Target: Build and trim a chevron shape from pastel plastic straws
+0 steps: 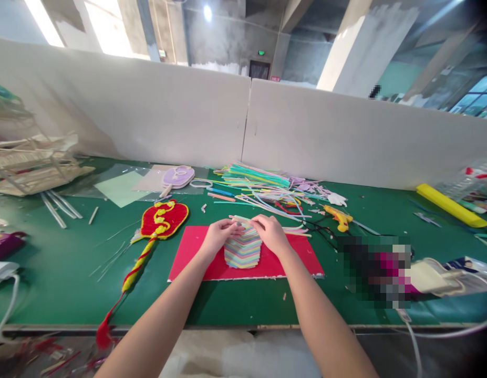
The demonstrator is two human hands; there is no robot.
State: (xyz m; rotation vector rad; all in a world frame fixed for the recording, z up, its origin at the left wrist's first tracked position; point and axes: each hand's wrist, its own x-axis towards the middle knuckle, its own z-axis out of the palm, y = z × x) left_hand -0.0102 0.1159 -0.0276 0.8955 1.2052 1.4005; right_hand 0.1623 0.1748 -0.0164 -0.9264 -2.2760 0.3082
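A small panel of pastel pipe cleaners (243, 253), laid side by side in zigzag stripes, rests on a red board (192, 257) in front of me. My left hand (223, 233) is closed in a pinch at the panel's upper left edge. At its upper right edge, the fingers of my right hand (269, 231) are pinched together too. A short pastel strip (240, 217) shows between the two hands along the top; its ends are hidden by my fingers.
Loose pipe cleaners (259, 176) are heaped behind the board. A yellow glue gun (338, 218) with a dark cord lies to the right. On the left are a red and yellow fan (164, 219) with a tassel and a lilac fan (178, 177). A white partition (168, 110) stands behind.
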